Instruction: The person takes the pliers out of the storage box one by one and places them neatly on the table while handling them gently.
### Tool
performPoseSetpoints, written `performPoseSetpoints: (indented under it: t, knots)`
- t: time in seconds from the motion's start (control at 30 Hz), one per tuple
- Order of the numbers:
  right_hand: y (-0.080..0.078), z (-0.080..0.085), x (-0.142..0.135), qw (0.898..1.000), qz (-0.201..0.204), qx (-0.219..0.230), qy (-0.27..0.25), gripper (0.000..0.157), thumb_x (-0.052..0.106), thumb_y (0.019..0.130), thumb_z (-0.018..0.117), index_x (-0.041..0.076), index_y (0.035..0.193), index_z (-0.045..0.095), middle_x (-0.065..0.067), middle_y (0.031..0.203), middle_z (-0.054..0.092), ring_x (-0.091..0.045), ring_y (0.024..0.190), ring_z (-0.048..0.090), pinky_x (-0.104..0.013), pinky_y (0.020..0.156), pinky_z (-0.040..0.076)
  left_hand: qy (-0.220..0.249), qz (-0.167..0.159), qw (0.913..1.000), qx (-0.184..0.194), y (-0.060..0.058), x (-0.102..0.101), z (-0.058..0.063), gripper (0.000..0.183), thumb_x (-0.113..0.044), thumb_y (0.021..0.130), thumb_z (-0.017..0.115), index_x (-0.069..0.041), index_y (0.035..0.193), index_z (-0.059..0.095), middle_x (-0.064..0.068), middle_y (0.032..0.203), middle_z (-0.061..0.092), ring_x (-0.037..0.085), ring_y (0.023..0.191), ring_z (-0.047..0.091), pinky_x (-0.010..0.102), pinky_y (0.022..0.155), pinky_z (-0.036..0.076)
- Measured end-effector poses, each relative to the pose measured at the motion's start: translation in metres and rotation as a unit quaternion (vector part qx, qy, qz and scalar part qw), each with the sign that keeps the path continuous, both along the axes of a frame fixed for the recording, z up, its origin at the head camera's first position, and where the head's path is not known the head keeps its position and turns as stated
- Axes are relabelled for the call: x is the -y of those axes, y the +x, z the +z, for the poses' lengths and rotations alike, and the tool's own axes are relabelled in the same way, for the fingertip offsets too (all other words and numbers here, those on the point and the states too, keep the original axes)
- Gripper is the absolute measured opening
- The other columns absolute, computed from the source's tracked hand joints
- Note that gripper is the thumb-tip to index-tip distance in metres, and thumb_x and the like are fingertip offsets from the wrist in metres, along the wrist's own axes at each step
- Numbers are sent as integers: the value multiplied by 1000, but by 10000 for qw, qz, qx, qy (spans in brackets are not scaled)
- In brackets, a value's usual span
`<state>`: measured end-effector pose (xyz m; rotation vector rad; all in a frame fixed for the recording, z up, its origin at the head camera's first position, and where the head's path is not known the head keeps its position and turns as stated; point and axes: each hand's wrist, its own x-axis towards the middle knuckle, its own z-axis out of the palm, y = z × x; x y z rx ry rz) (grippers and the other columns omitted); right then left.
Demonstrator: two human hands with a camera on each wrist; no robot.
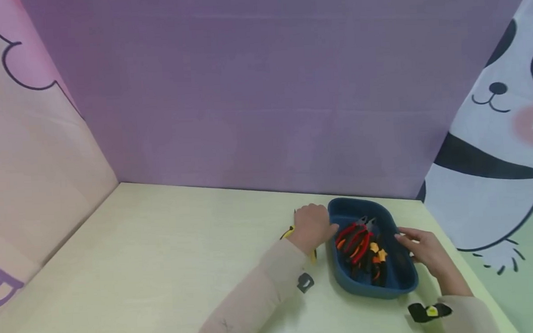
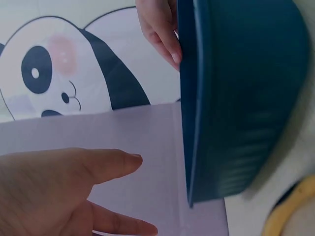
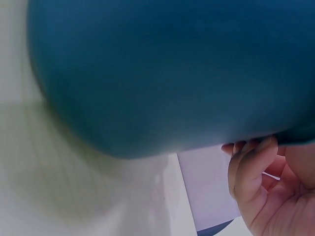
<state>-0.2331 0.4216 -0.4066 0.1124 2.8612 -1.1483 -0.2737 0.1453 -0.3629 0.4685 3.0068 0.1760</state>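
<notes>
A blue plastic bin (image 1: 398, 275) stands on the table, holding several pliers (image 1: 356, 239) with red-and-black handles and other tools with orange-and-black handles (image 1: 378, 261). My right hand (image 1: 424, 249) grips the bin's right rim; in the right wrist view its bent fingers (image 3: 253, 167) meet the underside of that rim. Just off the bin's left side is my left hand (image 1: 313, 227), thumb toward the rim. In the left wrist view, its thumb and a finger (image 2: 123, 223) reach out with nothing between them. Below it lies a yellow-and-black curved thing (image 2: 280, 216), mostly hidden by the hand in the head view.
The pale table (image 1: 163, 260) extends far to the left of the bin. A purple wall panel (image 1: 263, 97) rises along its back edge. To the right stands a panel with a panda print (image 1: 496, 201), and a light panel (image 1: 34, 161) borders the left side.
</notes>
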Motion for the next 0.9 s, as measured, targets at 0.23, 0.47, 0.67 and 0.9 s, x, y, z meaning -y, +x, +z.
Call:
performPoseSetpoints:
  t: [0.23, 0.47, 0.67, 0.9]
  knots:
    - [1, 2, 1, 10000, 22, -9, -3, 57, 30, 98, 50, -14, 132, 40, -18, 100, 63, -6, 74, 57, -30, 61, 53, 134, -489, 9973, -529, 10, -16, 4, 46, -54, 89, 53, -17, 64, 60, -2, 76, 59, 13, 68, 56, 27, 50, 43]
    - [1, -1, 0, 10000, -15, 81, -41, 56, 29, 98, 50, -14, 133, 40, -18, 100, 63, -7, 75, 57, -31, 62, 53, 162, -580, 9975, -364, 15, -32, 2, 41, -55, 87, 56, -19, 67, 59, -4, 82, 59, 12, 74, 56, 27, 56, 44]
    - [0, 1, 0, 9999, -45, 99, -40, 56, 28, 98, 50, -15, 133, 39, -15, 96, 63, -7, 74, 58, -31, 61, 53, 173, -757, 9958, -483, 19, -45, 2, 41, -57, 84, 59, -18, 97, 64, -3, 92, 60, 12, 82, 55, 28, 66, 46]
    - [0, 1, 1, 9998, -46, 97, -146, 55, 26, 98, 50, -15, 132, 39, -14, 95, 64, -9, 74, 58, -31, 61, 53, 50, -543, 9974, -470, 22, -58, -5, 46, -60, 84, 57, -19, 105, 63, -4, 97, 59, 12, 80, 51, 27, 65, 45]
